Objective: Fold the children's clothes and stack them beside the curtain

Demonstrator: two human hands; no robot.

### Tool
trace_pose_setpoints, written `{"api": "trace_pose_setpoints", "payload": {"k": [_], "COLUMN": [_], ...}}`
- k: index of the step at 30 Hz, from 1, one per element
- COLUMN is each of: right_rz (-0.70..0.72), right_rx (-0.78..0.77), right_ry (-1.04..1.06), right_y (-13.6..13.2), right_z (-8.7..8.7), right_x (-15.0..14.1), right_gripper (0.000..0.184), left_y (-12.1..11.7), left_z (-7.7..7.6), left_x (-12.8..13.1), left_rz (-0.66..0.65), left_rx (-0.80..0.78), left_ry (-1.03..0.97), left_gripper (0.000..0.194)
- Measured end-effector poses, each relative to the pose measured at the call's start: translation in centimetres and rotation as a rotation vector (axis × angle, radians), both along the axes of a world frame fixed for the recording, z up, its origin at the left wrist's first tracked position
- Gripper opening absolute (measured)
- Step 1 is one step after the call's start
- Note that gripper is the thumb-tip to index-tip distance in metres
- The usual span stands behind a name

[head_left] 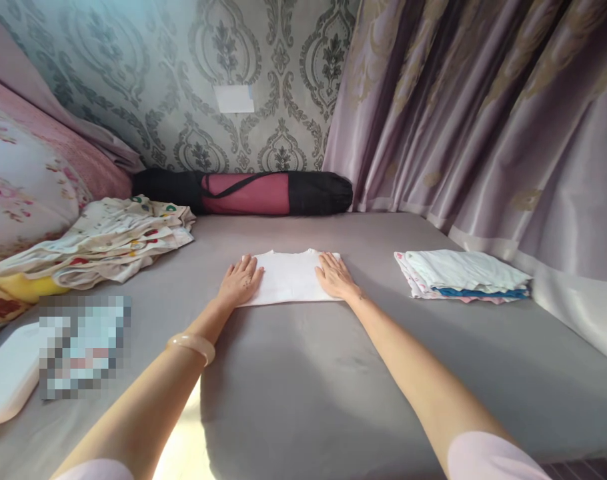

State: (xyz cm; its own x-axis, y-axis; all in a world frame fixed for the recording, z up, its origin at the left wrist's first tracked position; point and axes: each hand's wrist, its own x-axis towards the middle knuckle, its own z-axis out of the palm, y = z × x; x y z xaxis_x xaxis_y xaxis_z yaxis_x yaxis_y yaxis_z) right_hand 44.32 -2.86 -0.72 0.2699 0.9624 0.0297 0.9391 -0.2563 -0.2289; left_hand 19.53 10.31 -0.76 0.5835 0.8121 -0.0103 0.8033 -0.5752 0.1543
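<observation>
A white folded garment [288,279], with a neckline-like edge at the far side, lies flat on the grey bed sheet [303,387]. My left hand [241,279] rests palm down on its left end, fingers stretched out. On the right end, my right hand [335,275] lies flat in the same way, fingers pointing away from me. Neither hand grips the cloth. The middle of the garment shows between them. A pale bangle [192,347] circles my left forearm.
To the right sits a stack of folded clothes [466,272]. Patterned clothes [118,240] are piled at the left by a floral pillow [23,173]. A long black and red bag [243,193] lies along the wall. At lower left are a white object [18,367] and a blurred-out item [88,347].
</observation>
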Motion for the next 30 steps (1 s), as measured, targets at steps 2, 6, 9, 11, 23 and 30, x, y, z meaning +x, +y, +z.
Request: {"api": "trace_pose_setpoints", "payload": {"k": [2,6,9,11,23,30], "right_rz": [0.005,0.001,0.014,0.0,-0.073,-0.065], "right_rx": [0.005,-0.011,-0.053,-0.025,-0.051,-0.064], "right_ry": [-0.003,0.005,0.06,0.078,0.037,-0.034], "right_y": [0.0,0.2,0.1,-0.1,-0.4,0.0], "right_z": [-0.5,-0.4,0.4,0.8,0.0,1.7], "right_x": [0.0,0.3,0.7,1.0,1.3,0.4], "right_gripper": [0.062,0.061,0.061,0.062,0.064,0.059], "left_y": [-0.1,0.2,0.6,0.7,0.1,-1.7], "left_z": [-0.5,-0.3,0.5,0.9,0.1,1.7], "left_x": [-0.1,0.2,0.2,0.1,-0.6,1.2], "left_rz": [0.003,0.013,0.002,0.014,-0.029,-0.031], "left_rx": [0.006,0.023,0.015,0.083,-0.022,0.191], "left_ry": [0.011,0.045,0.077,0.046,0.064,0.038], "left_gripper": [0.063,0.062,0.061,0.061,0.062,0.053]}}
